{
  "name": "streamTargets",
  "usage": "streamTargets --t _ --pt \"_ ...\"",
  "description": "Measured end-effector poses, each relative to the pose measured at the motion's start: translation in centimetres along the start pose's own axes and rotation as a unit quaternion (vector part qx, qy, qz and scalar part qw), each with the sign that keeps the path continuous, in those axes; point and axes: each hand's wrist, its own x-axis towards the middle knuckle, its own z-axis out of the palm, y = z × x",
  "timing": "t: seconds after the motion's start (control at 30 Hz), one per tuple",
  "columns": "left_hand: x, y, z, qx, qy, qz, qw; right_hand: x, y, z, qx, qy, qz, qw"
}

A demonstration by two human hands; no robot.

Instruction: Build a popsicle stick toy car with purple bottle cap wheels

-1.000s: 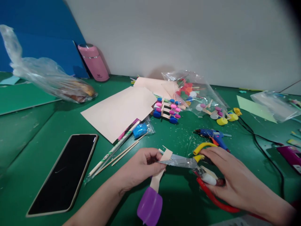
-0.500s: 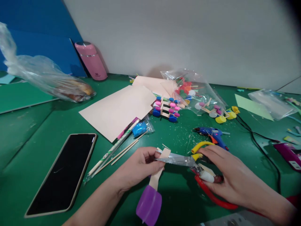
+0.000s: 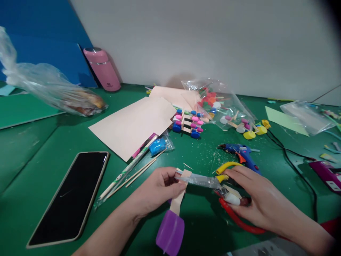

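Note:
Pinched between the thumb and fingers of my left hand (image 3: 162, 186) is a flat wooden craft stick (image 3: 177, 202). A purple rounded piece (image 3: 170, 233) sits at its lower end. My right hand (image 3: 258, 199) grips a pair of shears (image 3: 205, 180) with one yellow and one red handle. Their silvery blades, which look wrapped in something shiny, lie across the stick's upper end beside my left thumb. A white and brown part shows between the handles. Whether the blades have cut into the stick I cannot tell.
A glue gun (image 3: 239, 151) lies beyond my right hand, its black cord running right. A phone (image 3: 70, 199), thin sticks (image 3: 141, 172), a blue clay packet (image 3: 157, 146) and pale paper (image 3: 133, 124) lie left. Small wheeled models (image 3: 188, 124) and a pink bottle (image 3: 102, 69) stand behind.
The shears' blades have drawn closer together at the stick, and the red handle has moved slightly up and left. The purple piece has shifted slightly right. Both hands keep their holds.

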Motion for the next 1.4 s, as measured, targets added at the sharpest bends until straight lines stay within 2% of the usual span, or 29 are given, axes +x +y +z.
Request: streamTargets --t 0.33,0.5,0.63,0.77,0.87,0.93,1.0,1.07,1.13,1.23,1.3,1.4 --pt "0.1 0.0 0.1 0.006 0.003 -0.007 1.000 0.0 0.8 1.0 -0.008 0.055 -0.026 0.998" --pt "0.2 -0.1 0.0 -0.014 0.014 -0.005 1.000 -0.2 1.3 1.6 0.006 0.087 0.022 0.996" --pt "0.2 -0.3 -0.1 -0.004 0.033 0.011 0.999 0.0 1.5 2.1 0.039 0.100 0.092 0.990" --pt "0.2 -0.4 -0.2 0.030 0.060 0.056 0.996 0.1 2.3 3.1 0.024 0.079 0.177 0.981" --pt "0.3 -0.6 -0.4 0.080 0.091 0.112 0.986 0.0 3.1 4.0 -0.021 0.065 0.196 0.978" --pt "0.4 -0.8 -0.4 0.103 0.104 0.139 0.979 -0.1 3.1 4.3 -0.047 0.080 0.187 0.978" --pt "0.4 -0.8 -0.3 0.115 0.116 0.150 0.975 0.2 2.4 4.2 -0.052 0.124 0.179 0.975" --pt "0.5 -0.8 -0.1 0.125 0.132 0.157 0.971 0.8 0.7 4.0 0.002 0.176 0.166 0.970" --pt "0.5 -0.7 0.2 0.132 0.145 0.174 0.965 1.8 -1.5 4.0 0.144 0.199 0.139 0.959" --pt "0.5 -0.4 0.6 0.139 0.156 0.224 0.952 3.7 -4.8 4.5 0.346 0.173 0.105 0.916" --pt "0.6 -0.4 0.7 0.154 0.160 0.265 0.938 4.8 -6.1 4.9 0.408 0.180 0.086 0.891" --pt "0.7 -0.5 0.7 0.199 0.167 0.315 0.913 5.9 -6.7 5.4 0.433 0.211 0.067 0.874"
